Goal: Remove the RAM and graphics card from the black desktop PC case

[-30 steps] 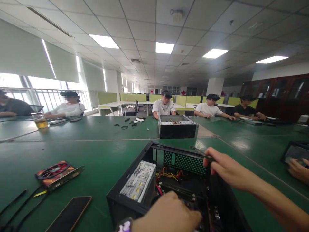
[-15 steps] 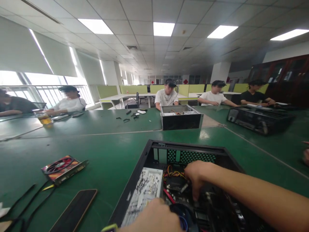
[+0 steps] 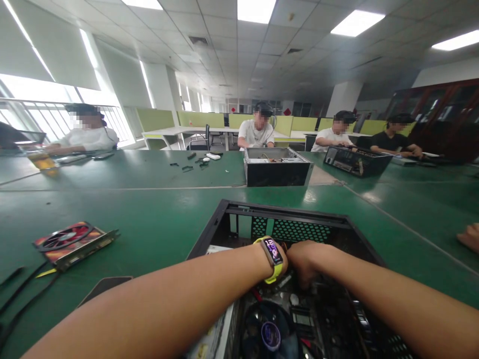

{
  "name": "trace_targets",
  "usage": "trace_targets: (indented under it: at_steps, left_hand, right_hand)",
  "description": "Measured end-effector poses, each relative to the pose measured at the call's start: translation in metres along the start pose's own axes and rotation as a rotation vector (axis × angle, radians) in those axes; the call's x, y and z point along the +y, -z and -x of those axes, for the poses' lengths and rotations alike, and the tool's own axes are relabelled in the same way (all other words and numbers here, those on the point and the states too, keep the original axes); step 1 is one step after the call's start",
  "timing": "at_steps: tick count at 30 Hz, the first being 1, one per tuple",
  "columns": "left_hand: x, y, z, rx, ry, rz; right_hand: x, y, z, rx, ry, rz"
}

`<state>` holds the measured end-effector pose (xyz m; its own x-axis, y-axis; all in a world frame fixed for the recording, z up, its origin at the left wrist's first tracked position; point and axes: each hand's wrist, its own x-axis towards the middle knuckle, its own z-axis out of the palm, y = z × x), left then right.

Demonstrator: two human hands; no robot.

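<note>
An open black computer case (image 3: 288, 212) lies in front of me, its inside facing up. My right hand (image 3: 305, 262) reaches down into its far part, fingers curled, with the fingertips and anything in them hidden. Beside it is my left hand (image 3: 285, 263), just past a smartwatch (image 3: 274, 252) with a yellow-green strap; its fingers are out of sight. Nearer to me a round CPU fan (image 3: 270, 335) sits on the motherboard. My left forearm covers much of the white-silver metal box (image 3: 220, 331) at the case's left side.
A graphics card (image 3: 73, 244) with a red fan and black cables (image 3: 28, 286) lie left on the green table. A dark flat panel (image 3: 108, 286) is partly under my forearm. Across stand other computer cases (image 3: 279, 172), with several people seated behind. Another person's hand (image 3: 469, 239) shows at right.
My left hand has moved from the near left of the case to beside my right hand. The fan is now uncovered. Across the table, the case at right has been shifted farther back and left.
</note>
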<state>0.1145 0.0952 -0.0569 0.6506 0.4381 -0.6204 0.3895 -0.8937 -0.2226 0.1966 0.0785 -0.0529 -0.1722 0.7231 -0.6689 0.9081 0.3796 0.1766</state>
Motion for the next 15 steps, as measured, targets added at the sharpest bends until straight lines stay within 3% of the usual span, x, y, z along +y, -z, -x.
trace_targets:
  at_steps: [9,13,15]
  left_hand:
    - [0.002,0.001,0.011,0.007,-0.004,-0.028]
    - [0.0,-0.004,0.004,-0.043,-0.004,-0.02]
    - [-0.001,-0.005,0.002,-0.056,-0.006,-0.016]
  right_hand:
    - [-0.002,-0.005,-0.009,0.011,-0.012,0.016]
    - [-0.005,-0.002,-0.013,-0.146,-0.061,0.012]
    - [-0.006,0.001,-0.011,-0.142,-0.073,0.002]
